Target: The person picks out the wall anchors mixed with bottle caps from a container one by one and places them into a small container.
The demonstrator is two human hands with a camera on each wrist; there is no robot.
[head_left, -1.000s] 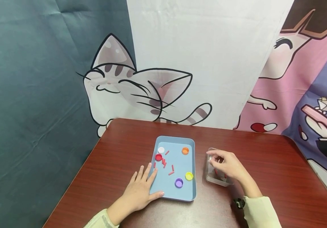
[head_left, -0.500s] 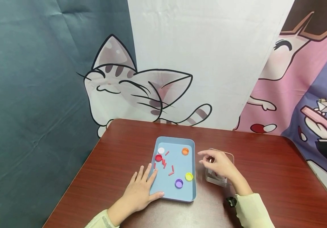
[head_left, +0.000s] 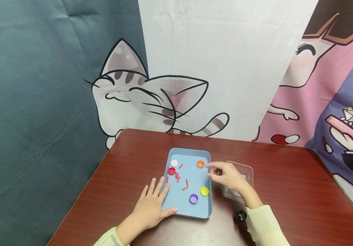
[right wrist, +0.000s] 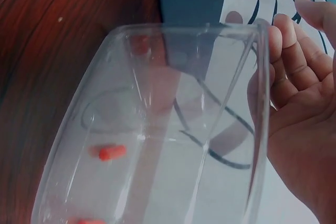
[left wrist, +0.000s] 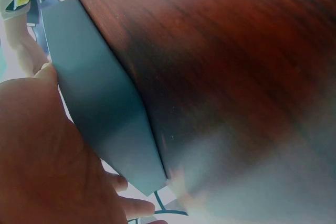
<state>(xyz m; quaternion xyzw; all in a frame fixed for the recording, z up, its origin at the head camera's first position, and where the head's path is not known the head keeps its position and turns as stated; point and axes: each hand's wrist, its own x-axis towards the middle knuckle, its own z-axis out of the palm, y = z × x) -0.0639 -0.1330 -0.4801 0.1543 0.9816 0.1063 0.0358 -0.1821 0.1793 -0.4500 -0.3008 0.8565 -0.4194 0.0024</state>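
Note:
My left hand (head_left: 148, 207) is spread, with fingers straight, over the left edge of a blue tray (head_left: 201, 208); in the left wrist view its thumb reaches the rim of the tray (left wrist: 100, 87). My right hand (head_left: 227, 176) is over the tray's right edge, its bent index finger and thumb near the orange cap (head_left: 200, 164). Seen in the right wrist view, the fingers of the right hand (right wrist: 304, 82) are curled beside a clear plastic box (right wrist: 262, 129); I cannot tell whether they pinch something. Several short red sticks (head_left: 185, 188) lie in the tray.
The tray also bears a white cap (head_left: 174, 163), a red cap (head_left: 171, 171), a yellow cap (head_left: 204, 191) and a purple cap (head_left: 193, 199). A red piece (right wrist: 113, 152) shows through the clear box. Printed cloth (head_left: 235, 68) hangs behind the brown table (head_left: 290, 184).
From over the clear box, my right hand has moved left to the tray's right edge, exposing more of the box. The left hand has stayed at the tray.

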